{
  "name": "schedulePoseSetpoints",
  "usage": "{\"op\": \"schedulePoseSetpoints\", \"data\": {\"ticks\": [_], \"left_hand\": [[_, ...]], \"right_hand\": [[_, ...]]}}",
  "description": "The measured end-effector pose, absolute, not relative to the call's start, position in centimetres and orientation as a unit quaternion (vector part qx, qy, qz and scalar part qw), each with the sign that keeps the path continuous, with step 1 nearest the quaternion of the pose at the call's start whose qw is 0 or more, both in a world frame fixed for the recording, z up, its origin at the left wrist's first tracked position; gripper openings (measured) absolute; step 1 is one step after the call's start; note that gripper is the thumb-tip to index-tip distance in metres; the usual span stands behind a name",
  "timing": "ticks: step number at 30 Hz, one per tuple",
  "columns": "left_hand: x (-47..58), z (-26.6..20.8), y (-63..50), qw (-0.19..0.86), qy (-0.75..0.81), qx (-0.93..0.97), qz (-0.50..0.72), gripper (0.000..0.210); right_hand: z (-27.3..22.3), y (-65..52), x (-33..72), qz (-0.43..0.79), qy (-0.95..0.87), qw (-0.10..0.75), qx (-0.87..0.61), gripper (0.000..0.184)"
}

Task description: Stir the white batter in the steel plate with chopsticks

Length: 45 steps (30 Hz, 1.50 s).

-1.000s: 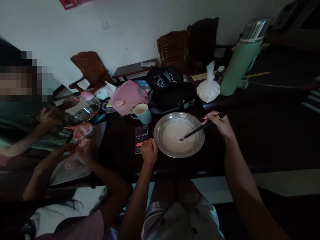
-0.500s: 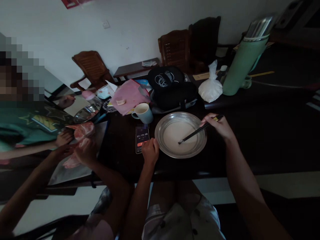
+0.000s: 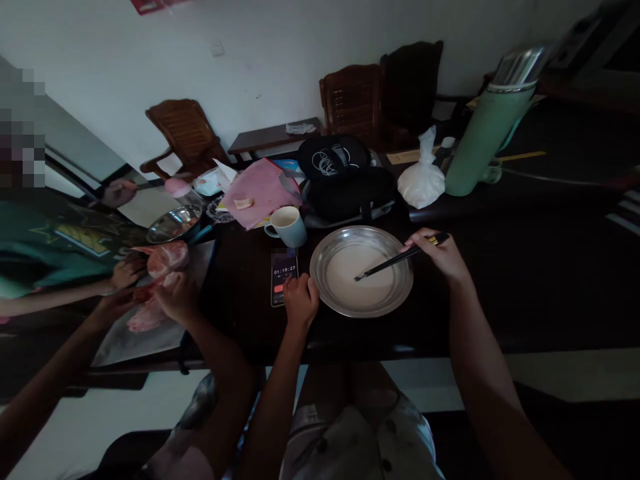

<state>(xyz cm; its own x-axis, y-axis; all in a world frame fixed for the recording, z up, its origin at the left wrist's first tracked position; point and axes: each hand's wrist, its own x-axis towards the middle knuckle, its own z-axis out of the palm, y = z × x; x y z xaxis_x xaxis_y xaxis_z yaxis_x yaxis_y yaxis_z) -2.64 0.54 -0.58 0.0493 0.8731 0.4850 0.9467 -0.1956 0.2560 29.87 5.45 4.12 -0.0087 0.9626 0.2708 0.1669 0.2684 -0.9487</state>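
Observation:
A shallow metal basin holds a milky white liquid. With curled fingers, my left hand grips the basin's left rim, thumb against the edge; the fingertips are partly hidden. My right hand is closed around dark chopsticks at the right side. Their lower ends dip into the liquid near the basin's middle. Just left of the basin lies a phone with a running timer, partly behind my left hand. Behind it stands a pale blue mug.
To the left, other people's hands handle raw meat on a board, near a metal bowl. Behind are a pink cloth, a black bag, a tied bag of white powder and a green thermos.
The chopstick tips have shifted slightly left and away from me in the liquid. My left hand stays at the rim. Beside me, the other people's hands have moved a little on the meat.

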Motion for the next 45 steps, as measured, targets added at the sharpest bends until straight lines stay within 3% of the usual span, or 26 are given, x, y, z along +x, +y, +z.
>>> {"op": "schedulePoseSetpoints", "data": {"ticks": [5, 12, 17, 24, 30, 36, 42, 45], "left_hand": [[-2.7, -0.3, 0.6, 0.055, -0.64, -0.718, -0.27, 0.028], [-2.6, -0.6, 0.4, 0.097, -0.648, -0.708, -0.265, 0.03], [-2.5, -0.6, 0.2, 0.106, -0.647, -0.71, -0.257, 0.033], [-2.5, -0.6, 0.2, 0.097, -0.646, -0.712, -0.258, 0.033], [-2.4, -0.5, 0.2, 0.104, -0.644, -0.714, -0.252, 0.035], [-2.4, -0.6, 0.2, 0.109, -0.653, -0.713, -0.232, 0.036], [-2.5, -0.8, 0.3, 0.124, -0.645, -0.714, -0.243, 0.036], [-2.5, -0.7, 0.3, 0.128, -0.642, -0.715, -0.245, 0.037]], "right_hand": [[4.0, 5.4, 30.6, 0.37, -0.568, 0.55, -0.488, 0.03], [3.9, 5.8, 29.2, 0.385, -0.631, 0.501, -0.45, 0.031], [3.9, 5.7, 30.1, 0.362, -0.572, 0.559, -0.479, 0.031], [3.8, 5.7, 29.0, 0.381, -0.642, 0.494, -0.445, 0.033], [3.4, 6.0, 30.4, 0.367, -0.551, 0.578, -0.478, 0.029], [3.4, 6.0, 29.0, 0.388, -0.633, 0.498, -0.447, 0.032], [3.7, 5.8, 29.6, 0.384, -0.575, 0.554, -0.464, 0.03], [3.7, 5.8, 29.5, 0.41, -0.585, 0.533, -0.454, 0.032]]}}
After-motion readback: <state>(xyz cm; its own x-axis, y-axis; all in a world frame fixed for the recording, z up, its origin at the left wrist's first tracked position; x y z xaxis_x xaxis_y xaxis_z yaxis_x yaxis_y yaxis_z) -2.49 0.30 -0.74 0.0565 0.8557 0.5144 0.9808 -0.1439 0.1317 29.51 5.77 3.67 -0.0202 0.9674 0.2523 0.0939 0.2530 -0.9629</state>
